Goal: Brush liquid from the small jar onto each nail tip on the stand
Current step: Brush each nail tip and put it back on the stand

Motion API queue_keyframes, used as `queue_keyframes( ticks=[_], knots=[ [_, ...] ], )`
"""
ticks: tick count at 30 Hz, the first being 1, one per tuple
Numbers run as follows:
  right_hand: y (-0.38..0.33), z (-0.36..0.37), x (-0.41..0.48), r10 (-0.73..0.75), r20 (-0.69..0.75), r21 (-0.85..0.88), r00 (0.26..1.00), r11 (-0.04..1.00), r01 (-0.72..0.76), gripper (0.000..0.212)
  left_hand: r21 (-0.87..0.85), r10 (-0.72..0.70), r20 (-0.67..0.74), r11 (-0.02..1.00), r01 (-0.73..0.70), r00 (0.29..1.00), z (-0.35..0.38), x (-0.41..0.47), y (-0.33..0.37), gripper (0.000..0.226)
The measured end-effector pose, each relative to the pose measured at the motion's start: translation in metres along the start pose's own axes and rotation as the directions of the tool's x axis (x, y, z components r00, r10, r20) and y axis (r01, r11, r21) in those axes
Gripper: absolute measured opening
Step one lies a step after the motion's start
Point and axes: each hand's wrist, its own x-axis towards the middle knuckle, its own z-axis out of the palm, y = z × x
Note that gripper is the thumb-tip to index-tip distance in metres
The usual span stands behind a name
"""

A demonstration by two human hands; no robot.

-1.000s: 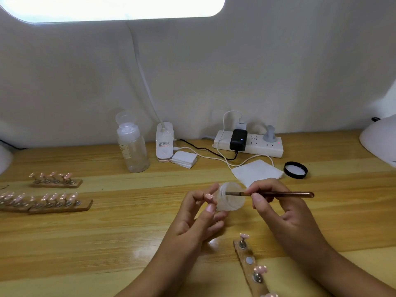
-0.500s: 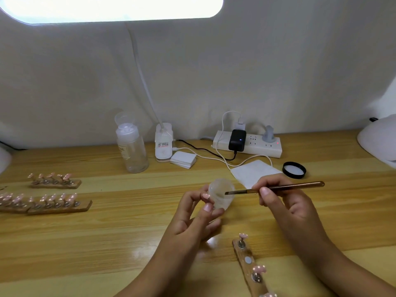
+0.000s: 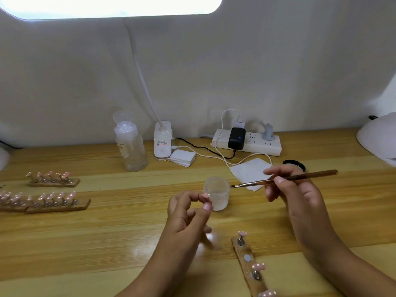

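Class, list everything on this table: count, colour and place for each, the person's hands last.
jar: one, frosted clear, table centre
brush: one, brown, in right hand, tip by jar's rim
near stand: one, wooden, front, between the hands
nail tips: three showing, pink, on near stand
other stands: at least two, wooden, far left
bottle: one, clear, back left
lamp: one, white, base at back
pads: one stack, white, beside lamp
power strip: one, white, back right
wipe: one, white, behind brush
lid: one, black, behind right hand
device: one, white, right edge
left hand: fingertips at jar's left side
right hand: pinches brush
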Motion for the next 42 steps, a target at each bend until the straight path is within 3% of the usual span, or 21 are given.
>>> queue_keyframes(
  ticks=[4,8,13,24,36,42],
  knots=[
    [-0.0006,-0.0047,0.0028,0.122,0.031,0.179,0.992,0.976,-0.126,0.030,-0.001,-0.014,0.060,1.000,0.014,0.998,-0.0009,-0.0019,0.0003,0.012],
    [-0.0040,-0.0060,0.0044,0.203,0.106,0.322,0.973,0.919,-0.227,0.014,0.039,0.024,0.116,0.999,-0.028,0.993,-0.0003,-0.0030,0.0021,0.014],
    [-0.0033,-0.0063,0.0030,0.205,0.213,0.260,0.955,0.931,-0.257,0.014,0.108,0.027,0.111,0.993,-0.039,0.993,-0.0015,-0.0030,0.0013,0.011],
    [0.0037,-0.0075,0.0026,0.181,0.295,0.191,0.938,0.951,-0.243,0.011,0.132,0.021,0.090,0.991,-0.033,0.996,-0.0013,-0.0036,0.0008,0.008],
    [-0.0024,-0.0020,-0.0002,0.139,0.224,0.031,0.965,0.988,-0.150,0.016,0.123,0.013,0.105,0.992,-0.026,0.994,-0.0023,-0.0037,0.0022,0.010],
    [-0.0058,-0.0024,0.0014,0.182,0.143,0.122,0.973,0.972,-0.200,0.022,0.057,0.004,0.125,0.998,-0.011,0.992,-0.0001,-0.0031,0.0020,0.006]
  ],
)
